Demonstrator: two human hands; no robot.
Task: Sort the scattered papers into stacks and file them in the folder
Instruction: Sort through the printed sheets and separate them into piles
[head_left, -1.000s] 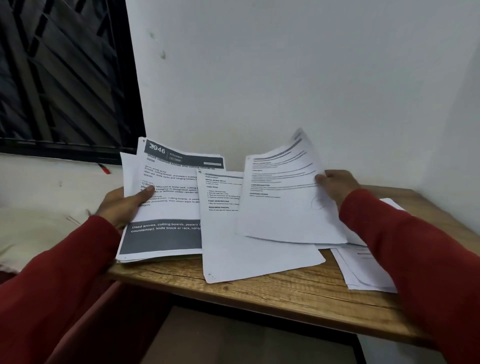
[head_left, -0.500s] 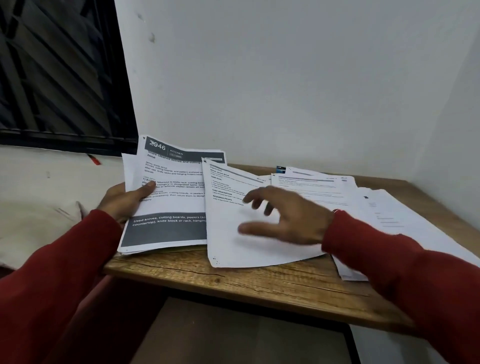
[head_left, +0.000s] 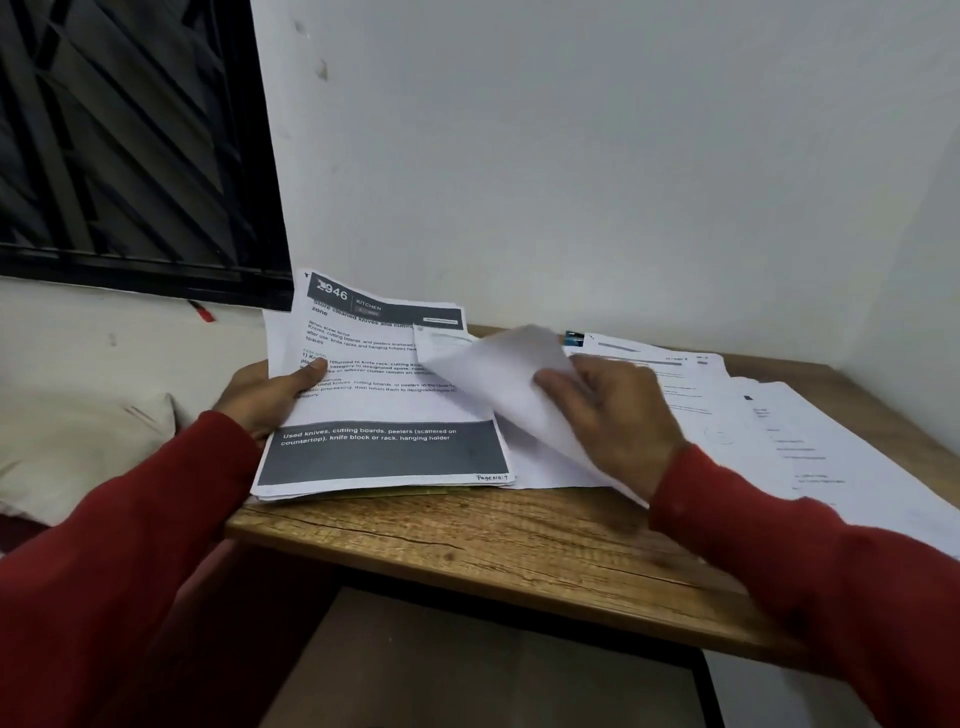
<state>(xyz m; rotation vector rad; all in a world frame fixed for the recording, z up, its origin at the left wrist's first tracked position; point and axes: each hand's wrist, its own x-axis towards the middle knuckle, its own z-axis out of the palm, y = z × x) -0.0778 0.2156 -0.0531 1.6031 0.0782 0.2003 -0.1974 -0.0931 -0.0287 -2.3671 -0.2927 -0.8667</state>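
Head view, left grip: the left hand clamps the stack at its 9 o'clock edge, thumb on top, fingers hidden beneath.
Head view, right grip: the right hand pinches a loose sheet, lifted and blurred (mid-swing, likely), at 3 o'clock of the stack.
Papers: more scattered papers lie at 3 o'clock on the wooden counter.
Folder: a yellowish edge shows under the stack; whether that is the folder I cannot tell.
Doing it well: lay the sheet flat, square its corners to the stack, and let the left thumb lift only briefly.
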